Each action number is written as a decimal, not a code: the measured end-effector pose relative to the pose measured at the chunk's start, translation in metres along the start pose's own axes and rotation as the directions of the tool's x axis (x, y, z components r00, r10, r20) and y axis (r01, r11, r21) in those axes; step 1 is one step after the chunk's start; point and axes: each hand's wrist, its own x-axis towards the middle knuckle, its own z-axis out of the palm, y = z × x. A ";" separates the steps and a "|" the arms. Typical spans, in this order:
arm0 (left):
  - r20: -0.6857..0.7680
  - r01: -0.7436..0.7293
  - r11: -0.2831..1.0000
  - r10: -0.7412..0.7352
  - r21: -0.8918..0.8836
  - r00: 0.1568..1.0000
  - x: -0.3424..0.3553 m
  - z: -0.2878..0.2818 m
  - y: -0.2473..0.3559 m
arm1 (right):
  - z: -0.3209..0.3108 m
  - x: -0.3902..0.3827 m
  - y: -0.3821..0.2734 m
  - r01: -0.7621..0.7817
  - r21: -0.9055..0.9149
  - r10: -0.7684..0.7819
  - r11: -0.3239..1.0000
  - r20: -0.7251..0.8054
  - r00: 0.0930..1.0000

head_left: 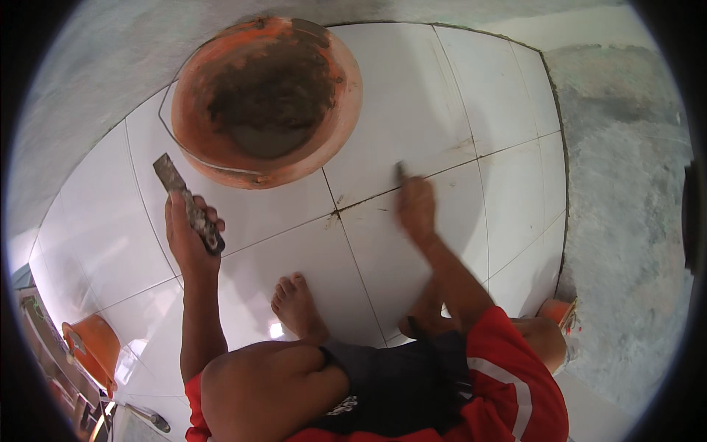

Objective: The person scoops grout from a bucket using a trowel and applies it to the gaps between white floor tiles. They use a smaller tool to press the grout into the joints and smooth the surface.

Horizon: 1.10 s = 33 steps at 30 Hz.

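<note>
My left hand (190, 237) is closed around a putty knife (193, 210), its flat blade pointing up and away and its surface caked with grey residue. My right hand (416, 208), smeared by motion, grips a small dark object (400, 173) whose tip pokes out above the fingers; its kind is too blurred to tell. That hand is over the joint between white floor tiles (401, 247), where dark grout (337, 214) and crumbs lie along the lines. Beyond my hands stands an orange bucket (346, 110) with a wire handle, holding wet grey cement mix (272, 99).
Grey plastered walls (618, 184) border the floor at the right and far side. Another orange bucket (99, 346) and a long-handled tool (151, 418) are at the lower left. An orange container (556, 311) stands by the right wall. My bare foot (298, 302) rests on the tiles.
</note>
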 end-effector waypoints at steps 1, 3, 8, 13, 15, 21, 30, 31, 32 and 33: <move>0.010 -0.009 0.999 0.010 -0.032 1.000 0.006 0.006 0.002 | -0.006 -0.008 -0.042 0.006 0.138 -0.005 0.990 -0.011 1.000; 0.026 -0.022 0.996 0.025 -0.085 0.999 0.013 0.013 0.004 | -0.024 -0.019 -0.106 0.022 0.494 -0.062 0.869 0.064 0.996; 0.152 -0.095 0.993 0.104 -0.067 0.983 0.026 0.035 0.004 | -0.041 -0.025 -0.139 -0.048 0.652 -0.117 0.757 0.208 0.971; 0.105 -0.083 0.996 0.080 0.020 0.991 0.025 0.063 0.017 | -0.035 -0.010 -0.104 -0.415 0.760 0.325 0.500 0.279 0.903; 0.123 -0.104 0.994 0.106 -0.018 0.987 0.032 0.057 0.015 | -0.029 0.002 -0.080 -0.585 0.750 0.462 0.308 0.420 0.781; 0.121 -0.187 0.982 0.181 0.039 0.976 0.029 -0.003 0.033 | -0.060 0.045 -0.063 -0.563 0.824 0.541 0.070 0.442 0.715; -0.437 -0.234 0.963 0.270 0.136 0.858 -0.014 -0.162 0.079 | -0.077 0.076 -0.107 -0.515 0.855 0.383 -0.069 0.499 0.777; -0.456 -0.278 0.945 0.326 0.170 0.828 -0.028 -0.158 0.090 | -0.081 0.082 -0.112 -0.491 0.867 0.364 -0.081 0.485 0.795; -0.368 -0.295 0.913 0.387 0.281 0.846 -0.041 -0.155 0.099 | -0.085 0.089 -0.116 -0.468 0.879 0.346 -0.094 0.469 0.812; -0.275 -0.317 0.866 0.436 0.386 0.857 -0.055 -0.150 0.110 | -0.092 0.097 -0.122 -0.429 0.893 0.320 -0.136 0.450 0.834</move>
